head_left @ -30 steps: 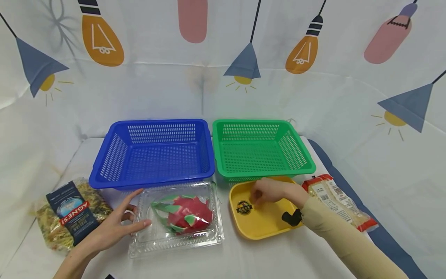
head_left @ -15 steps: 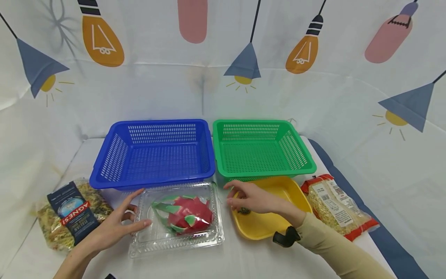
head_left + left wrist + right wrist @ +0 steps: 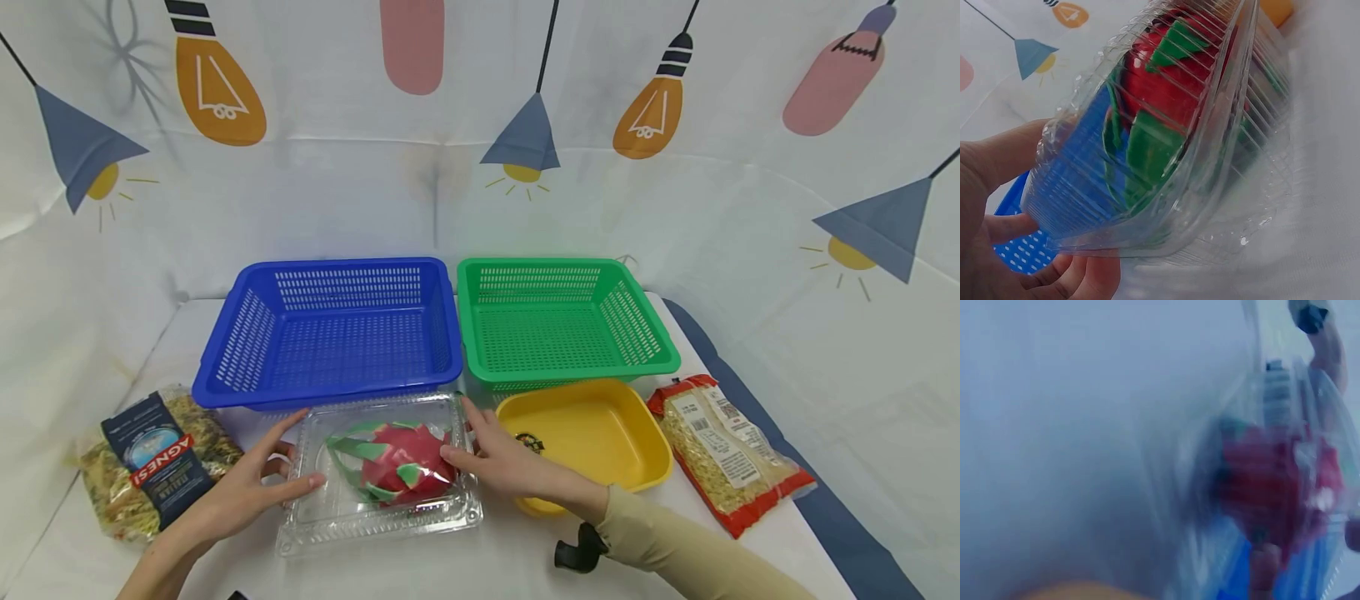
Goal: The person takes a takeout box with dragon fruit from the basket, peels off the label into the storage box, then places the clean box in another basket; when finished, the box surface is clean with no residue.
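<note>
the clear box [image 3: 375, 527], enclosing a dragon fruit [image 3: 412, 458], lay between the side edges of the surface [image 3: 517, 571]. the left hand [image 3: 243, 487] gripped its left end; the right hand [image 3: 510, 458] straddled the other, hold unconfirmed. uneven lifting risked popping it open.

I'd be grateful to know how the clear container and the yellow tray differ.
The clear container is see-through, while the yellow tray is opaque. The clear container encloses a dragon fruit; the yellow tray is open-topped. The left hand and right hand grip the clear container, but neither holds the yellow tray. Both are roughly rectangular.
</note>
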Demonstrator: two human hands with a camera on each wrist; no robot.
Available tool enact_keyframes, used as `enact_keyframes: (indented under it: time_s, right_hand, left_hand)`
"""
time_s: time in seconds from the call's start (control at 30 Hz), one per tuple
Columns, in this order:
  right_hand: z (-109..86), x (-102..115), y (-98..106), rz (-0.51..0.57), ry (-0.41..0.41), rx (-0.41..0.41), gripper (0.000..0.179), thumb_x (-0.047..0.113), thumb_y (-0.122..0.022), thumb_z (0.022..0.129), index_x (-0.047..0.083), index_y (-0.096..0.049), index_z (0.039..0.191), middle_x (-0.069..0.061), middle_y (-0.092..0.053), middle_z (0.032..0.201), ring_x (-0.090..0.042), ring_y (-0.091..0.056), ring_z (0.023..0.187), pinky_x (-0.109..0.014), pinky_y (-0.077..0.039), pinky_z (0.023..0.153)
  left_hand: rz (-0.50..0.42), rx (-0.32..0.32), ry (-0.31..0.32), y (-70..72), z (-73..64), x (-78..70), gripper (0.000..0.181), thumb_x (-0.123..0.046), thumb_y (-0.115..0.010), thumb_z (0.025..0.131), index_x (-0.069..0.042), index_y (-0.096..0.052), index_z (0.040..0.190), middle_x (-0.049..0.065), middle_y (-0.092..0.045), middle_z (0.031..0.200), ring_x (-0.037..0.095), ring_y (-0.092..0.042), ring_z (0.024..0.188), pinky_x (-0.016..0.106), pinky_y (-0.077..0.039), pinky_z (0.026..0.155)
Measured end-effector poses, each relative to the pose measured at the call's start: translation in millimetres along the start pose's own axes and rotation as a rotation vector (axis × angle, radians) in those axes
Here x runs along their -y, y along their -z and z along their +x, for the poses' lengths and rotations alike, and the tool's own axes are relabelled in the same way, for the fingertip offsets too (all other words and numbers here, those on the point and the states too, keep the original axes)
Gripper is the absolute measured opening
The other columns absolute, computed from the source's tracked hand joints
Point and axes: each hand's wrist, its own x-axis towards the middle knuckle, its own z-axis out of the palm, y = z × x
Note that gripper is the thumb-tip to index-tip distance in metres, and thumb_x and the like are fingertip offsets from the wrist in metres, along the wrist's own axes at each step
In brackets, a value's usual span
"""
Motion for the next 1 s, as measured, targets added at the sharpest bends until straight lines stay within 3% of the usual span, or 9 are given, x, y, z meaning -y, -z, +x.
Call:
enact_keyframes:
  time_s: [0.13, 0.3, 0.7, 0.87, 1.0]
  right_hand:
    - [-0.3, 0.0, -12.1, -0.023, -0.017, -0.064, 0.085, 0.043, -0.053, 0.102, 0.006, -0.006, 0.161, -0.021, -0.042, 0.12, -0.021, -0.049, 0.091, -0.037, -0.048, 0.079]
    - [-0.1, -2.0, -19.0, -0.032, -0.016, -0.087, 0.082, 0.044, -0.049, 0.103, 0.006, -0.004, 0.161, -0.019, -0.041, 0.119, -0.024, -0.051, 0.097, -0.046, -0.049, 0.088]
    - [-4.7, -4.0, -19.8, -0.007, -0.03, -0.073, 0.079, 0.044, -0.044, 0.105, 0.006, -0.002, 0.161, -0.013, -0.04, 0.111, -0.019, -0.046, 0.092, -0.037, -0.044, 0.083]
    - [-3.3, -1.3, -20.8, 0.01, -0.029, -0.077, 0.078, 0.043, -0.044, 0.106, 0.006, -0.003, 0.161, -0.015, -0.041, 0.116, -0.021, -0.048, 0.099, -0.044, -0.044, 0.092]
    - [-4.5, 2.0, -19.6, 0.03, -0.04, -0.08, 0.078, 0.041, -0.045, 0.105, 0.006, -0.004, 0.161, -0.013, -0.041, 0.11, -0.02, -0.046, 0.093, -0.036, -0.043, 0.083]
  left_hand:
    - [0.002, 0.011, 0.027, 1.6, 1.3, -0.1, 0.091, -0.028, -0.071, 0.093, -0.018, -0.011, 0.161, 0.017, -0.044, 0.116, 0.017, -0.053, 0.092, 0.031, -0.048, 0.067]
    - [0.011, 0.023, 0.032, 3.8, 1.7, 1.1, 0.09, -0.028, -0.069, 0.095, -0.018, -0.01, 0.162, 0.017, -0.045, 0.117, 0.017, -0.054, 0.094, 0.031, -0.047, 0.069]
    - [-0.093, 0.055, 0.074, 1.7, 2.0, 1.8, 0.092, -0.026, -0.068, 0.096, -0.019, -0.005, 0.162, 0.021, -0.04, 0.122, 0.016, -0.057, 0.093, 0.037, -0.057, 0.066]
    - [-0.056, 0.038, 0.06, 2.4, 0.8, 3.1, 0.09, -0.026, -0.067, 0.097, -0.017, -0.006, 0.162, 0.017, -0.041, 0.119, 0.013, -0.055, 0.09, 0.035, -0.055, 0.065]
    - [-0.01, 0.024, 0.028, 3.8, -1.0, 1.4, 0.088, -0.027, -0.066, 0.097, -0.016, -0.008, 0.162, 0.013, -0.041, 0.116, 0.01, -0.053, 0.092, 0.03, -0.049, 0.067]
